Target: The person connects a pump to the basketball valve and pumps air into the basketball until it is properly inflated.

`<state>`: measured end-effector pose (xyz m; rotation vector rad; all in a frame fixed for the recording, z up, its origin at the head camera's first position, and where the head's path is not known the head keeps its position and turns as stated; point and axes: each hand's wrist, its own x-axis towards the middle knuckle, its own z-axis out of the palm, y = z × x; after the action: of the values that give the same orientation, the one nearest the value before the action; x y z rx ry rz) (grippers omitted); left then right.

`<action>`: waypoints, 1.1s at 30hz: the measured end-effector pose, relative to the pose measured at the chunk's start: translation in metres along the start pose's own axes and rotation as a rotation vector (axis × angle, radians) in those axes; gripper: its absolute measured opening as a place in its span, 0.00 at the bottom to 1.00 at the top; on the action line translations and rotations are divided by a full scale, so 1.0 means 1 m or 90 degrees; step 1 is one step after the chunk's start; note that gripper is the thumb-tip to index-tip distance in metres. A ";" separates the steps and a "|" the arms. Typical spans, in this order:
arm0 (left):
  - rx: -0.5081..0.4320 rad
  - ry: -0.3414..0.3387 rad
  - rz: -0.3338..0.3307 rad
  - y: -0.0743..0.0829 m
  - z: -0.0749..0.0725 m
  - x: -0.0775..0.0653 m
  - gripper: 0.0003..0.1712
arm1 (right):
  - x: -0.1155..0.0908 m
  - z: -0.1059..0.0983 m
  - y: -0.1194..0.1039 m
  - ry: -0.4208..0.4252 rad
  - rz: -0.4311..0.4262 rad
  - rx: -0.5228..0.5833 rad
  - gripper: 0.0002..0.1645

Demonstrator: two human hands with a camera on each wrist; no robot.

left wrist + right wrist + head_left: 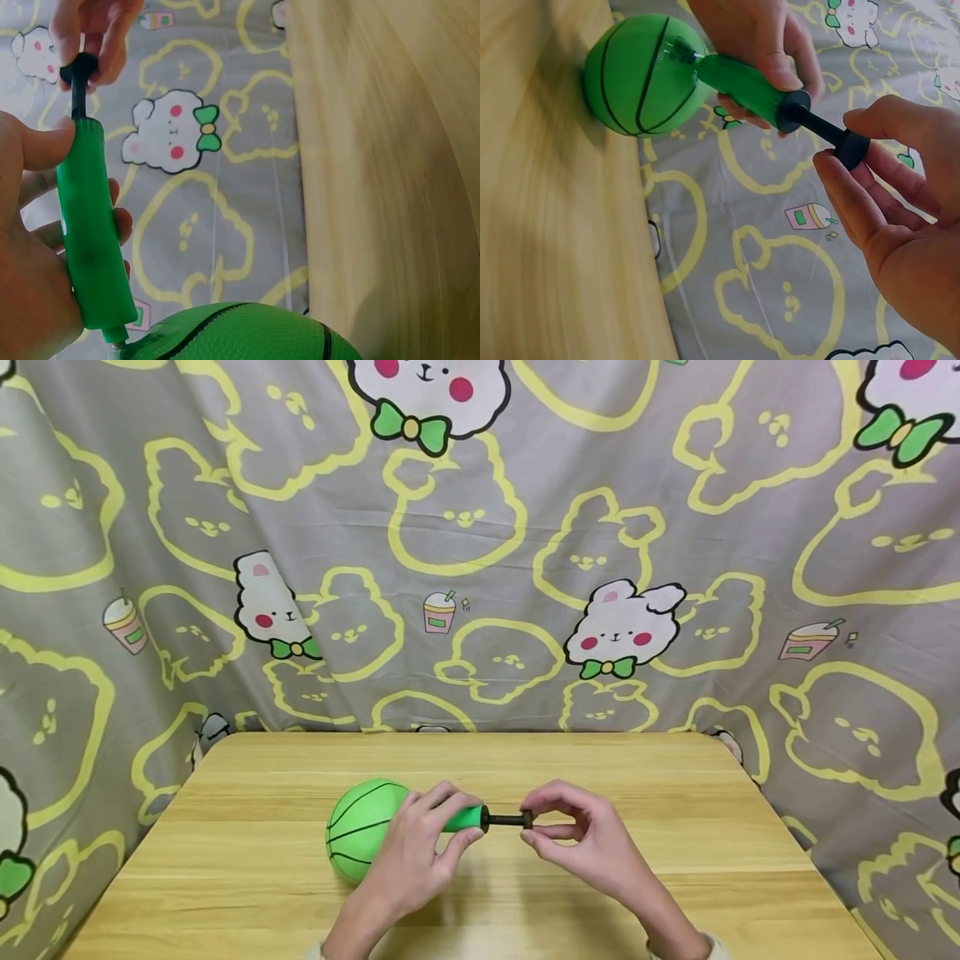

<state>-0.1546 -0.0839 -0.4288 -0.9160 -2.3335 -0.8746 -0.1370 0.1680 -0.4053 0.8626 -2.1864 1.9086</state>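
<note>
A green ball with black seam lines (362, 832) sits on the table at left of centre. My left hand (422, 847) grips the green barrel of a small hand pump (91, 225); its fingers wrap the barrel in the left wrist view. The pump's nozzle end meets the ball's surface in the right wrist view. My right hand (592, 837) pinches the black knob of the pump's handle (851, 150) between thumb and fingers. A length of black rod shows between knob and barrel. Part of the ball is hidden behind my left hand in the head view.
The light wooden table (262, 910) spans the lower part of the head view. Behind it and along both sides hangs a grey curtain (480, 593) printed with yellow outlines and white rabbits.
</note>
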 end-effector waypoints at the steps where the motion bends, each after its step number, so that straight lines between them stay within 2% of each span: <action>1: -0.001 -0.001 -0.003 -0.001 -0.001 0.000 0.11 | 0.000 -0.001 -0.001 0.000 -0.004 -0.001 0.15; 11: 0.000 0.008 -0.027 -0.008 -0.008 -0.001 0.12 | -0.002 -0.023 -0.009 0.007 -0.024 0.003 0.18; 20: 0.003 0.021 -0.027 -0.012 -0.011 0.000 0.11 | -0.004 -0.041 -0.017 0.003 -0.007 -0.015 0.18; 25: 0.003 0.018 -0.030 -0.012 -0.012 0.001 0.12 | -0.005 -0.044 -0.017 -0.001 0.012 -0.010 0.18; 33: 0.016 0.025 -0.017 -0.010 -0.011 0.000 0.13 | -0.005 -0.041 -0.014 -0.004 0.004 0.016 0.17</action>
<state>-0.1597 -0.0972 -0.4253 -0.8513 -2.3230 -0.8635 -0.1372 0.2073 -0.3869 0.8676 -2.1754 1.9423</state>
